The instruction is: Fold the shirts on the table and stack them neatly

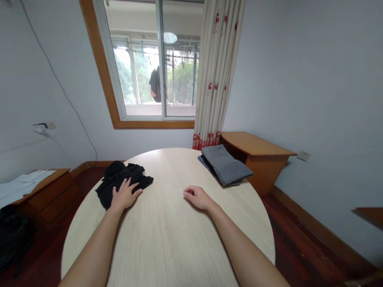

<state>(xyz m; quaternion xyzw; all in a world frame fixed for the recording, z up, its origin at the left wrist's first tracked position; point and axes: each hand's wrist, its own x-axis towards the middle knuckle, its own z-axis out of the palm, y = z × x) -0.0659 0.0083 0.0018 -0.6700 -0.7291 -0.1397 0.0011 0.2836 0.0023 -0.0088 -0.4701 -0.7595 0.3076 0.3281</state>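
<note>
A crumpled black cloth, perhaps a garment (pixel 115 181), lies at the left side of the round table (pixel 167 239). My left hand (pixel 123 195) rests on its near edge, fingers spread and palm down, without gripping it. Near the middle of the tabletop is my right hand (pixel 197 196), its fingers curled toward the thumb with nothing visible in them. To the right of that hand and farther back, folded grey cloth (pixel 226 164) sits in a flat stack at the table's edge, apart from my fingers. A darker layer shows beneath it.
A wooden desk (pixel 257 144) stands behind the table at the right. At the left is a low drawer cabinet (pixel 56 193) with white sheets (pixel 24 186) on top and a black bag (pixel 13 239) before it. A curtain (pixel 217 71) hangs beside the window.
</note>
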